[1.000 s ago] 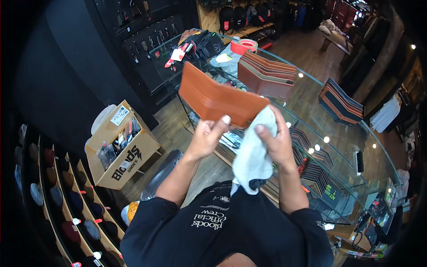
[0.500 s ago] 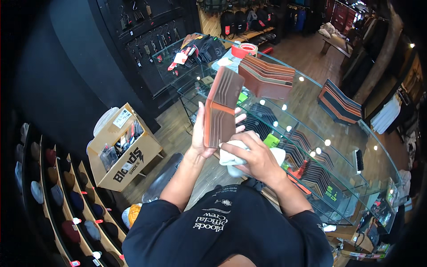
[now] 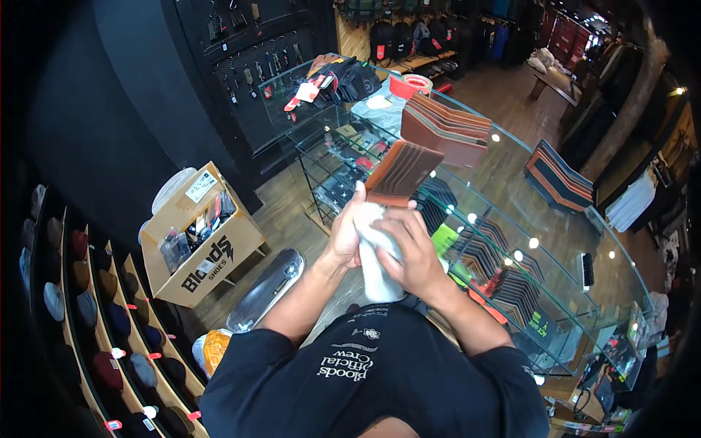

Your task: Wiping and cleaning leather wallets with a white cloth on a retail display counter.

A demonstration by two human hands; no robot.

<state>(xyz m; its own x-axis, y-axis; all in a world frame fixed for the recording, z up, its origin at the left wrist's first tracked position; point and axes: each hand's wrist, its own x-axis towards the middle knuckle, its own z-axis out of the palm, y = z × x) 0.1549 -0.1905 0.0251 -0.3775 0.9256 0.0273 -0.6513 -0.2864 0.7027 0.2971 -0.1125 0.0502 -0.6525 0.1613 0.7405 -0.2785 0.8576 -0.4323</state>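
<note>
An opened brown leather wallet (image 3: 405, 171) with rows of card slots is held up in my left hand (image 3: 343, 237), whose thumb lies along its edge. My right hand (image 3: 416, 244) grips a white cloth (image 3: 381, 270) and presses it over the lower half of the wallet, so that half is covered. The cloth's loose end hangs down toward my shirt. Beyond the wallet, a stack of open brown wallets (image 3: 447, 135) stands on the glass display counter (image 3: 511, 197).
Another stack of wallets (image 3: 561, 175), a brush (image 3: 587, 270), red tape rolls (image 3: 410, 85) and dark gloves (image 3: 339, 80) lie on the counter. More wallets line the shelf beneath the glass. A cardboard box (image 3: 212, 266) of goods stands left, near cap shelves (image 3: 120, 343).
My right hand has brought the cloth up onto the wallet's lower half. The wallet has tilted to the right, and my left hand has shifted slightly right.
</note>
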